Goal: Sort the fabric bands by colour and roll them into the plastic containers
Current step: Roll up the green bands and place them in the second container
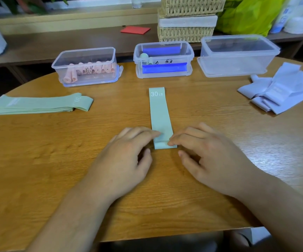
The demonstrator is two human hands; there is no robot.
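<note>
Pressed green band (160,115) fold mid-frame, left hand (128,153) and right hand (210,155) fingertips only (thumbs off); could've sprung open under uneven pressure.

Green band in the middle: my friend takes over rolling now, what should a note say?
Left hand and right hand: fingertips press the folded near end of the green band, flat on the table.
Done: pink rolls in the left container; one green roll in the middle container.
To do: roll this band, then the green stack at left and the lilac pile at right; the right container shows no rolls.
</note>
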